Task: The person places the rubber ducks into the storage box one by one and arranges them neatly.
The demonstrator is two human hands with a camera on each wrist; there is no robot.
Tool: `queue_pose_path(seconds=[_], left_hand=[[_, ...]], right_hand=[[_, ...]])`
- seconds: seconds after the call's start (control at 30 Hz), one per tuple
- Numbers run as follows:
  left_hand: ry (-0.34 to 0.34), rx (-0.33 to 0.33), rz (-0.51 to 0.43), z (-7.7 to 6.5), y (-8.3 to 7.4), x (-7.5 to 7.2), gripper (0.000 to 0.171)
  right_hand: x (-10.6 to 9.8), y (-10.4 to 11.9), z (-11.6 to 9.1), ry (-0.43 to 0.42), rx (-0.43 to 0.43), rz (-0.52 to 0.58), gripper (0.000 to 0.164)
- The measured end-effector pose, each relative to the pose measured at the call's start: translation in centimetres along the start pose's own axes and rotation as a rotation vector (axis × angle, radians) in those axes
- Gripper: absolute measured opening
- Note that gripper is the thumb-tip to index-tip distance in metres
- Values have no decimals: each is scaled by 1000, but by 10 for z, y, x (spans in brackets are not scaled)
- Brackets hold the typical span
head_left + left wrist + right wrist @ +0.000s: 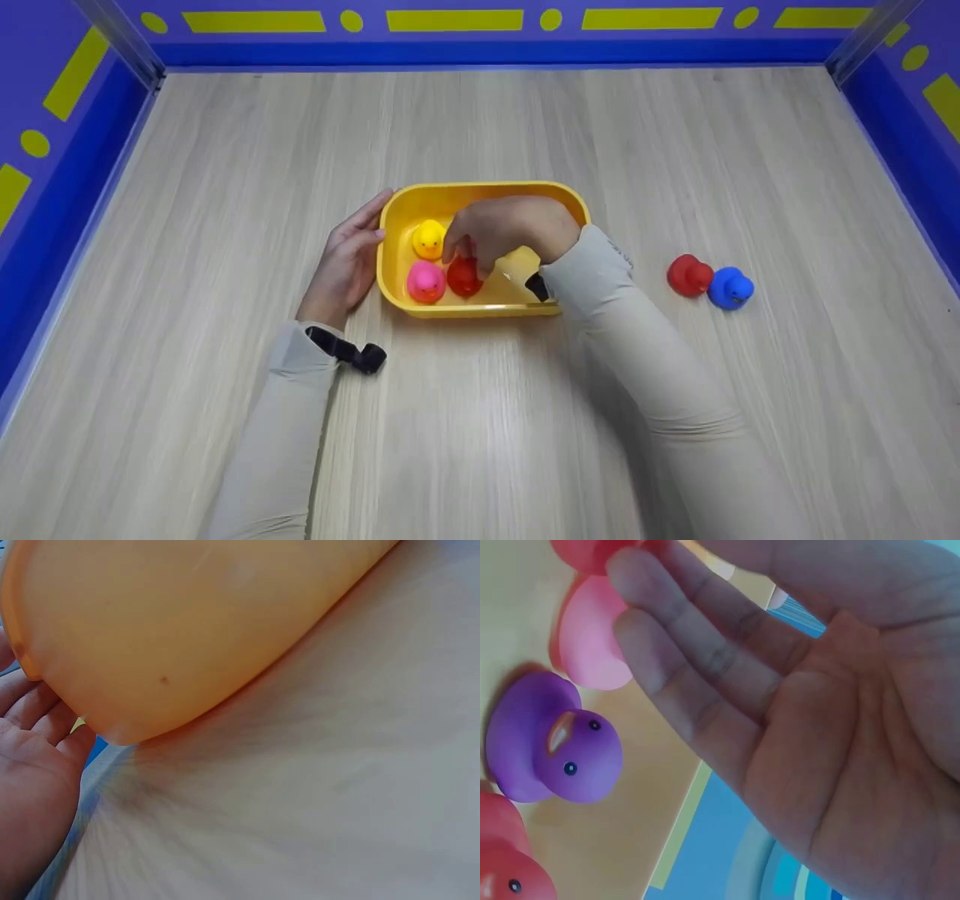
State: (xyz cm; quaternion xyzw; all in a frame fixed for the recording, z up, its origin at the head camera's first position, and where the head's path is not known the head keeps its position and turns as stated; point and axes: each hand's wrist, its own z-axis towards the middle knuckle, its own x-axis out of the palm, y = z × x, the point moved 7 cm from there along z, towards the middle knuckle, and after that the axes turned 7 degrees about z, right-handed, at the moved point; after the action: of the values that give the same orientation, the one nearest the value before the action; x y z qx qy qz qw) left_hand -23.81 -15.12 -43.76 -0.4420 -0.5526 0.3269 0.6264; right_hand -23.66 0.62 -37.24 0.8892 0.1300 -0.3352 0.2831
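My left hand (pixel 346 262) lies against the left end of a yellow plastic tub (pixel 487 309), thumb at the rim and fingers fairly straight along the outer wall. The left wrist view shows that palm (pixel 34 780) beside the tub's outside (pixel 187 630). Inside the tub, my right hand (pixel 495 229) reaches down and pinches a red rubber duck (pixel 465 279). Next to it sit a pink duck (pixel 426 282) and a yellow duck (pixel 429 240). A purple duck (pixel 555 739) and a reddish duck (pixel 514 859) show in the right wrist view, below the fingers.
On the table right of the tub, a red duck (pixel 690 275) and a blue duck (pixel 730 289) stand side by side. Blue and purple panels (pixel 450 52) with yellow marks border the wood-grain table (pixel 225 187) at the back and sides.
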Motion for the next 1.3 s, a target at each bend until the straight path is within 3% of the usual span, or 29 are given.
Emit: queue_pose_path(seconds=[0.33,0.57,1.0,1.3], left_hand=[[0,1,5,0,0,0,59],[2,4,-2,0,-1,1,59],[71,-6,-9,-1,-1,1,61],[83,-33,0,-2,-2,1,62]], right_hand=[[-5,-7,-5,-44,-4,42,44],[-12,-8,-14,-81,-47,16,33],[-20,-24,-43,-149,-86,82,33],[-25,-34,-65,-219,-112,114,29]])
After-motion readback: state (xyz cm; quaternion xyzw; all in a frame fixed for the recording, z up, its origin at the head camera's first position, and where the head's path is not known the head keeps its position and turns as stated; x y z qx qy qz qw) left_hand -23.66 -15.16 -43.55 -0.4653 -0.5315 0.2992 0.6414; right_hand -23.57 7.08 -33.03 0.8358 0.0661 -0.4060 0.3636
